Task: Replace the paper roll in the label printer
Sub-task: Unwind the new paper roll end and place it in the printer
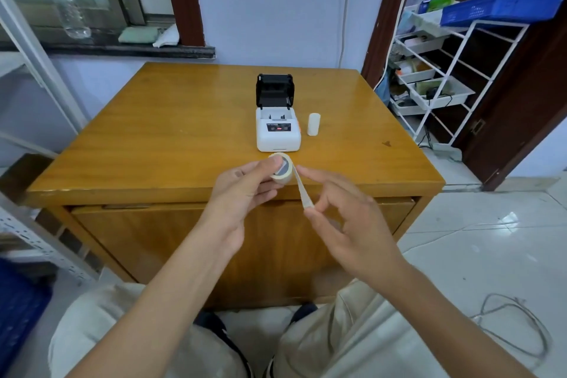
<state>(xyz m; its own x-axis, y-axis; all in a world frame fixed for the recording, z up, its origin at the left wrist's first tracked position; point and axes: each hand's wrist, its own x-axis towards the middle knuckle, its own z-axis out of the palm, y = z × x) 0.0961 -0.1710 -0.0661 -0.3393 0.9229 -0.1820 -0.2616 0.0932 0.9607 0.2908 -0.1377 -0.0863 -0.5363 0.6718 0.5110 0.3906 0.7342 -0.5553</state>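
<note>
A small white label printer (277, 132) stands on the wooden table (153, 138) with its black lid (275, 90) tipped up and open. The paper bay under the lid looks empty. A white paper roll (314, 124) stands on end just right of the printer. Above the table's front edge, my left hand (242, 190) grips another paper roll (283, 173), its round end turned toward me. A loose strip of paper (302, 190) runs down from that roll, and my right hand (346, 218) pinches the strip's lower end between thumb and forefinger.
A white wire rack (441, 83) with trays and a blue crate (497, 8) stands at the right by a dark door. A water bottle (66, 0) sits on the window ledge at left. A metal shelf frame (40, 70) flanks the table's left side. A cable (515, 328) lies on the tiled floor.
</note>
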